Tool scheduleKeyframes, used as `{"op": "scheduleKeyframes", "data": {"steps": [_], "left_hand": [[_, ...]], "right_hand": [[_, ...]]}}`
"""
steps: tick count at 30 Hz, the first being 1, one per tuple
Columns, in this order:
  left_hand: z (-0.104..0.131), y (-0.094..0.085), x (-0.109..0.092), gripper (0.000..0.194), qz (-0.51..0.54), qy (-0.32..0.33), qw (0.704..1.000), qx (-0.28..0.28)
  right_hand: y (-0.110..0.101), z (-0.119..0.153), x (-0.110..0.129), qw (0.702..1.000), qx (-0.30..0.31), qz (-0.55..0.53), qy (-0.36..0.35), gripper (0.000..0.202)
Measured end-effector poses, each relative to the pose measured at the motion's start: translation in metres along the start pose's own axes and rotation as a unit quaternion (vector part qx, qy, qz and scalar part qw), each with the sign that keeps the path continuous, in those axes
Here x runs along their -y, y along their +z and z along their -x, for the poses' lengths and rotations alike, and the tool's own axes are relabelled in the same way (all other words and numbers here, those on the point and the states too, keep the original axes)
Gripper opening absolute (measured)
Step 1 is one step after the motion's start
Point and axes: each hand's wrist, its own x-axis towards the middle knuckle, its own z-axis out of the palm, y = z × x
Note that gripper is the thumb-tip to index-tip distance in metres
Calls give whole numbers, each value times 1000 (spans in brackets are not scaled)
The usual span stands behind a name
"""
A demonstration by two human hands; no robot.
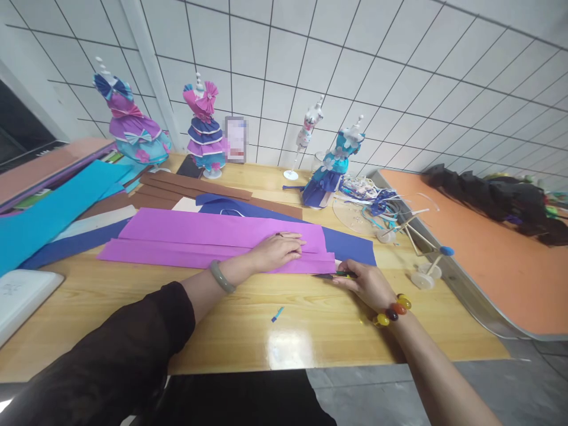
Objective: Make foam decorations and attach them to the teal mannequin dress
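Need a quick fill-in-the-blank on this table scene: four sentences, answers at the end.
1. The left hand rests on ____ material.
2. The dark, pointed tool is held in the ____ hand.
3. The plain bangle is worn on the ____ wrist.
4. Near the tiled wall stand ____ small dress forms, counting both the clothed ones and the one without a dress.

Missing words: purple; right; left; four.

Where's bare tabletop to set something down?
Widest: pale wooden table between flat purple sheets, left forearm and right forearm, holding one small blue scrap. Smaller: front right corner, between right forearm and grey metal rim. Crowded: back left, brown strips; back right, tangled blue ribbons.
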Motion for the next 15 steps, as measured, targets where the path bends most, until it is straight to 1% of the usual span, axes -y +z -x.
{"op": "scheduleKeyframes", "data": {"steps": [7,15], "left_hand": [[0,-1,-1,20,3,1,1000,-2],[0,-2,-2,19,12,2,1000,6]], "right_hand": [[-1,2,0,1000,-3,-3,5,37],[1,4,1,999,-30,-20,5,35]]}}
